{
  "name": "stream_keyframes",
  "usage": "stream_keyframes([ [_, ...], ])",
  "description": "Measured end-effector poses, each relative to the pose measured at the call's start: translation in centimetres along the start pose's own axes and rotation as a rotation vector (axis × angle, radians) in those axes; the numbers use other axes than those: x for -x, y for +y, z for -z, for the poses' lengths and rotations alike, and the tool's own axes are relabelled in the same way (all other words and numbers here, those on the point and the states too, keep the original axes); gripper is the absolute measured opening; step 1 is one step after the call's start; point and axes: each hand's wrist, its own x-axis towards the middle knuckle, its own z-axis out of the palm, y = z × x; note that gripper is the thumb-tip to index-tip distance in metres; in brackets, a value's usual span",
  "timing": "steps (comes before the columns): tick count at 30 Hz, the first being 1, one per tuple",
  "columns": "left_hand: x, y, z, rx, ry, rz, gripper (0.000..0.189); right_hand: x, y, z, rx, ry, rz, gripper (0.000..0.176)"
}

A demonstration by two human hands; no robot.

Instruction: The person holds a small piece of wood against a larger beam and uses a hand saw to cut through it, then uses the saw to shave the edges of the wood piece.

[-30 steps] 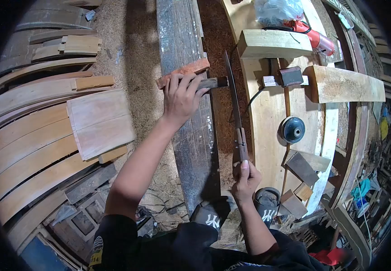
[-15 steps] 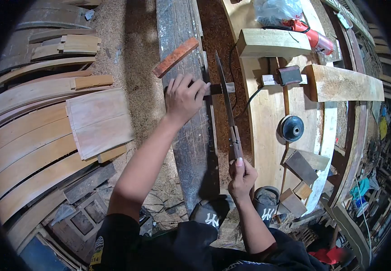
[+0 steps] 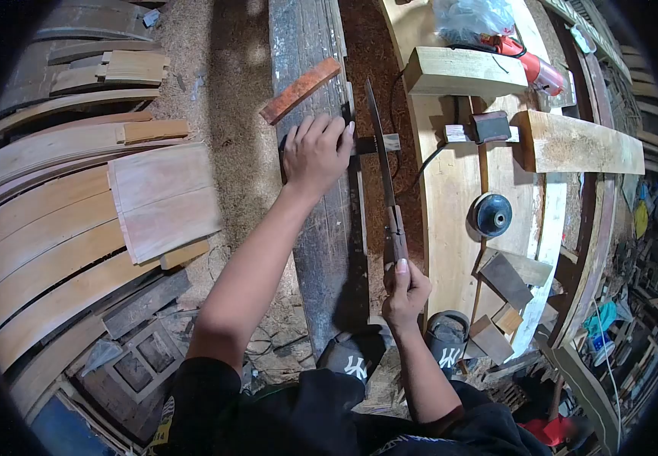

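Note:
My left hand (image 3: 317, 152) presses down over a dark wood strip (image 3: 368, 145) lying across a weathered plank (image 3: 327, 220), fingers bent around it. The strip's pale end juts past the plank's right edge. A handsaw (image 3: 381, 152) is gripped in my right hand (image 3: 405, 295), its thumb along the wooden handle. The blade crosses the jutting part of the strip and points away from me. Just beyond my left hand, a reddish wood block (image 3: 301, 91) lies slantwise on the plank. My left palm hides most of the strip.
To the right, a pale wooden bench (image 3: 447, 220) carries thick wood blocks (image 3: 583, 144), a red power tool (image 3: 530, 64), a black sanding pad (image 3: 491, 215) and offcuts (image 3: 505, 281). Stacked boards (image 3: 47, 235) lie at left. My sandalled feet stand close below the plank.
The view has shifted slightly. The saw has moved a little forward, away from me, with my right hand; my left hand stays on the strip.

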Motion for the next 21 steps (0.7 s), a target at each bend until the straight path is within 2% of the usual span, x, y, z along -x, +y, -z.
stream_keyframes([
  [12, -0.3, 0.2, -0.1, 0.024, -0.020, 0.061, 0.026, 0.7, 1.5, 0.1, 0.047, -0.039, 0.065, 0.042],
  [14, -0.7, 0.4, -0.2, 0.040, -0.057, 0.188, 0.031, 0.9, 1.4, -0.2, 0.075, -0.046, 0.076, 0.042],
  [18, -1.4, 1.0, -1.0, -0.004, -0.019, 0.278, 0.034, 1.5, 1.8, -0.3, 0.109, -0.032, 0.076, 0.043],
  [20, -1.9, 1.6, -0.4, -0.048, -0.170, 0.420, 0.026, 1.9, 1.9, -0.2, 0.142, -0.033, 0.091, 0.043],
  [21, -1.9, 1.7, -0.6, -0.046, -0.171, 0.419, 0.026, 2.1, 1.7, -0.2, 0.126, -0.033, 0.070, 0.043],
])
